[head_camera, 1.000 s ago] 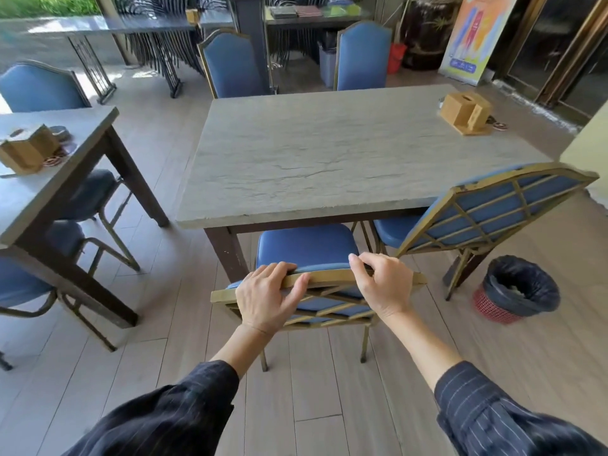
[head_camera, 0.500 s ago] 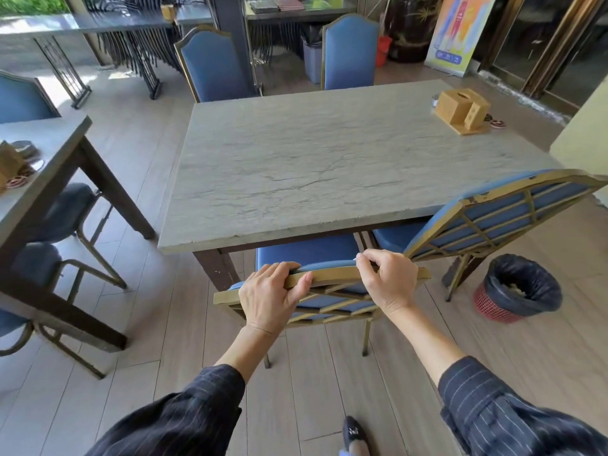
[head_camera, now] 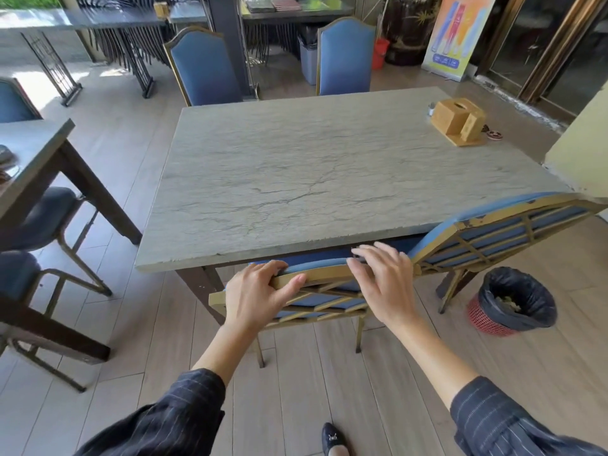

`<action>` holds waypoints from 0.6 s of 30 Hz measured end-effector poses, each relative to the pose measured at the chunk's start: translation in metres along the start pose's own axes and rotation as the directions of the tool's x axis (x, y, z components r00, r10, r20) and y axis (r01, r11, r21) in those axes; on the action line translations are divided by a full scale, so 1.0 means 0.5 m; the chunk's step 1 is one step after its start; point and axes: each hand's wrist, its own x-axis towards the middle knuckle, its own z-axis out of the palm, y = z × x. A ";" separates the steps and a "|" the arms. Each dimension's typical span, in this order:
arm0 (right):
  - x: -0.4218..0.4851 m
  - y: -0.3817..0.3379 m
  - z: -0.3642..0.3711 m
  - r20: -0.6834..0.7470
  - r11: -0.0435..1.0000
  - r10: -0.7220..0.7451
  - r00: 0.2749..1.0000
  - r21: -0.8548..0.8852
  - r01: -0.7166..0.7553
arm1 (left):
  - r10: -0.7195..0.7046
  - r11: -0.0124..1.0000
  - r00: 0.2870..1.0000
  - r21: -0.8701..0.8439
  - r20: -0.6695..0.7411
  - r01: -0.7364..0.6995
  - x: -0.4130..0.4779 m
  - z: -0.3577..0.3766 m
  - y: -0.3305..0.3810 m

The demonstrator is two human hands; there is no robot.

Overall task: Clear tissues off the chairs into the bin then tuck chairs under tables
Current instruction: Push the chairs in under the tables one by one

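Left hand (head_camera: 255,296) clamped on top rail of the blue-padded, gold lattice-back metal chair (head_camera: 324,292): fingers (head_camera: 274,265) curled over the front of the rail, thumb pressed on the back side. Right hand (head_camera: 386,283) spread open, fingers (head_camera: 368,250) splayed above the same rail, gripping nothing; contact with the rail unclear. Chair seat mostly under the grey stone-look tabletop (head_camera: 329,179), backrest just beyond the near edge, right at the fingertips. Second blue gold-framed chair (head_camera: 500,233) immediately right of the right-hand fingers, its back tilted against the tabletop edge. Red mesh bin with black liner (head_camera: 513,299) on the floor further right of the fingers, some scraps inside. Wooden tissue box holder (head_camera: 459,121) on the far right corner, well beyond the fingers.
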 end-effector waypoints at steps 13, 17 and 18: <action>0.036 -0.008 -0.010 0.060 0.995 0.095 0.994 0.030 -0.097 | -0.172 0.985 0.980 0.035 0.097 0.169 0.008 -0.015 0.024; 0.060 0.003 -0.008 0.066 0.996 0.069 0.995 0.049 -0.072 | -0.172 0.983 0.983 0.080 0.060 0.167 0.021 -0.005 0.024; 0.061 0.005 -0.005 0.053 0.997 0.062 0.997 0.044 -0.064 | -0.157 0.984 0.987 0.086 0.040 0.153 0.023 -0.002 0.021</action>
